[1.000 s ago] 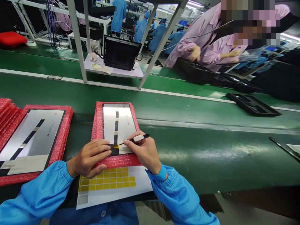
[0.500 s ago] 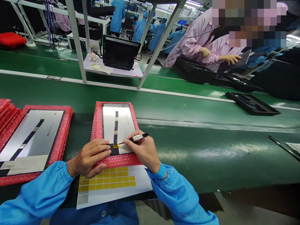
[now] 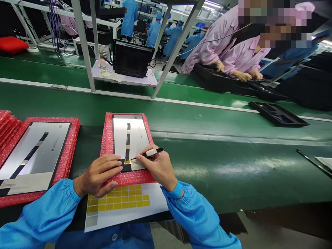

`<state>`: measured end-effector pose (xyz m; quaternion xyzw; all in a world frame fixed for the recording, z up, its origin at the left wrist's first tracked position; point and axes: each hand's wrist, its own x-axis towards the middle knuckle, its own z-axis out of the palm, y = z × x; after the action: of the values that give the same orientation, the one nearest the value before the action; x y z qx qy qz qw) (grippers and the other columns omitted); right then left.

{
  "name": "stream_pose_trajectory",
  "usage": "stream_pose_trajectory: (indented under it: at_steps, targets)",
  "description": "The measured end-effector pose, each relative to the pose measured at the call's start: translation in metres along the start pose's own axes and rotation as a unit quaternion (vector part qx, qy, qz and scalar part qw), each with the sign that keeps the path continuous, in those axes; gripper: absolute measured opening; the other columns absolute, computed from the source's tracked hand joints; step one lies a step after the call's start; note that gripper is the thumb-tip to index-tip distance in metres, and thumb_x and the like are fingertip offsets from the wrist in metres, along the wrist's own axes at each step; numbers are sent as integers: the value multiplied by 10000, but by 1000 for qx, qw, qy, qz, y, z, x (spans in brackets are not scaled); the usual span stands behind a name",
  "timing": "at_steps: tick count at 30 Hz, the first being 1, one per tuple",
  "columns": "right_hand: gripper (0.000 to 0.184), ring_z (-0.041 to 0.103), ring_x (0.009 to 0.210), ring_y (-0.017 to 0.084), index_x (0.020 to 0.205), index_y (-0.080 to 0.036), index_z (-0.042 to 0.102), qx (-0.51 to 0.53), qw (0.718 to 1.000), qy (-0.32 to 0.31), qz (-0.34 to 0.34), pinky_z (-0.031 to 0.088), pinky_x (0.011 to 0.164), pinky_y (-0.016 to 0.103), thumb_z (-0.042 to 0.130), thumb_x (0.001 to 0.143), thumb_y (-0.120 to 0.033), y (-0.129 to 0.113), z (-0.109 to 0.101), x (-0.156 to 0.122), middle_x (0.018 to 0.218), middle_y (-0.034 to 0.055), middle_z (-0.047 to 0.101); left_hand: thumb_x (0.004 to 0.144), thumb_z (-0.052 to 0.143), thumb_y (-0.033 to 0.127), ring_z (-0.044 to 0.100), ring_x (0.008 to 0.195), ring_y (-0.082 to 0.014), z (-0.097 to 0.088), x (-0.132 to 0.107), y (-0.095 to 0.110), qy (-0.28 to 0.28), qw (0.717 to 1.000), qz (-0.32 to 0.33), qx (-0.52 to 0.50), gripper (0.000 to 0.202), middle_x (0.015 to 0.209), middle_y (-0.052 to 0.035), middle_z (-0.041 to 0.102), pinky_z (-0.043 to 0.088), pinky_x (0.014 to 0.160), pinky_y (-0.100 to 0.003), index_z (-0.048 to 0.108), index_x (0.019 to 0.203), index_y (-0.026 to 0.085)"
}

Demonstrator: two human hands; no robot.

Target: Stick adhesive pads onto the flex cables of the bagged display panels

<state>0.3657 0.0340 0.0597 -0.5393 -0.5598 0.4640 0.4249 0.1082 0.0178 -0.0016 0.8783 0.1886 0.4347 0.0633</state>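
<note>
Beyond the green bench (image 3: 207, 186), people in pink (image 3: 209, 46) are leaning; on red wrap (image 3: 107, 141) a silver panel (image 3: 137, 140) is lying, the right hand (image 3: 159, 167) pinching a tool (image 3: 152, 152), the open left hand (image 3: 100, 174) hiding one corner.

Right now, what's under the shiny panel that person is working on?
Red bubble wrap lies under the shiny panel and shows around its edges. A white sheet with yellow squares pokes out past the wrap's near edge. The panel covers the wrap's middle, which can't be seen.

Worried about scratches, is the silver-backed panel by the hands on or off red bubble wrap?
On: red bubble wrap shows past the panel's left, right and near edges.
</note>
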Motion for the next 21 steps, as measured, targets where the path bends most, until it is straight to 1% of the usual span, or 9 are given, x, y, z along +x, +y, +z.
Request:
stream_pose_trajectory:
  at_steps: [4, 6, 9, 12, 15, 18, 21]
  targets:
    - [256, 709, 647, 215, 814, -219, 660, 2, 1000, -2, -2, 556, 588, 308, 856, 744, -369, 2, 0, -1, 724, 23, 733, 969, 565, 272, 661, 1261, -342, 0, -2, 0, -4, 1000, -11, -3, 484, 1226, -177, 728, 595, 991, -523, 579, 1435, 142]
    - [255, 706, 642, 212, 815, -218, 659, -1, 1000, -2, -6, 552, 585, 305, 856, 750, -366, 3, 0, -1, 724, 22, 731, 978, 556, 302, 640, 1285, -344, 0, -2, 1, -19, 1000, -12, 1, 512, 1271, -178, 716, 572, 1018, -533, 554, 1468, 154]
    - [246, 704, 642, 208, 810, -217, 660, -6, 1000, -3, -13, 549, 588, 301, 849, 761, -366, 4, 0, -1, 722, 20, 727, 1005, 522, 401, 584, 1331, -343, -3, 1, 2, -68, 998, -5, 17, 579, 1413, -192, 652, 525, 1055, -530, 497, 1524, 145]
    - [232, 710, 652, 209, 803, -216, 665, -15, 1000, -2, -19, 552, 599, 299, 838, 763, -364, 5, 0, 0, 729, 21, 724, 1005, 501, 517, 536, 1351, -345, -6, 4, 4, -116, 993, -8, 34, 665, 1507, -161, 595, 481, 1071, -513, 453, 1562, 157]
    - [225, 709, 643, 208, 807, -218, 664, -27, 1000, -3, -15, 549, 592, 297, 832, 761, -362, 5, 0, -1, 729, 19, 726, 970, 537, 573, 520, 1347, -358, -6, 5, 5, -140, 989, -15, 44, 723, 1510, -133, 599, 443, 1084, -515, 454, 1566, 174]
    - [215, 703, 643, 209, 825, -221, 665, -37, 999, 3, -17, 536, 590, 293, 817, 778, -365, 6, 0, -1, 718, 19, 728, 936, 583, 593, 528, 1323, -359, -6, 6, 7, -153, 987, -27, 40, 753, 1506, -135, 601, 413, 1110, -529, 467, 1556, 182]
    - [215, 677, 636, 202, 819, -220, 665, -41, 998, 23, -34, 517, 590, 290, 798, 806, -388, 7, 0, 0, 713, 17, 714, 893, 621, 656, 540, 1283, -363, -9, 14, 13, -169, 983, -51, 39, 790, 1491, -140, 607, 383, 1134, -554, 507, 1519, 188]
